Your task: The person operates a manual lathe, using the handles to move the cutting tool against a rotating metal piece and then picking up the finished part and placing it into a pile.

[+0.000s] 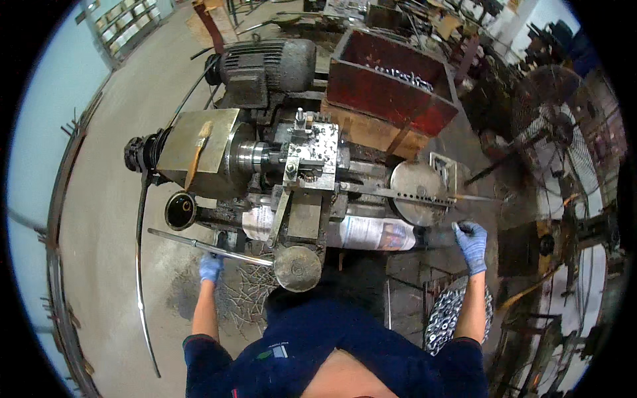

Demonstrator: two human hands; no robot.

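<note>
A small lathe-like machine (312,156) with a metal tool block stands in front of me. My left hand (211,266), in a blue glove, is at its lower left, beneath a long shiny rod (212,247) that ends at a round metal disc (298,268). Its fingers reach a dark part of the machine and are mostly hidden. To the right, my right hand (471,245), also gloved in blue, is raised with its fingers curled in and the thumb side up. Whatever it may hold is too small to make out. Nearest to it is a large round plate (419,192) with a perforated bar across it.
A motor (269,69) sits behind the machine. At the back right, a red bin (391,93) contains small metal parts. A brush (197,152) lies on the cover, above an oily cup (180,211). Metal pieces (446,322) fill a container by my right forearm. A fan (551,119) stands right.
</note>
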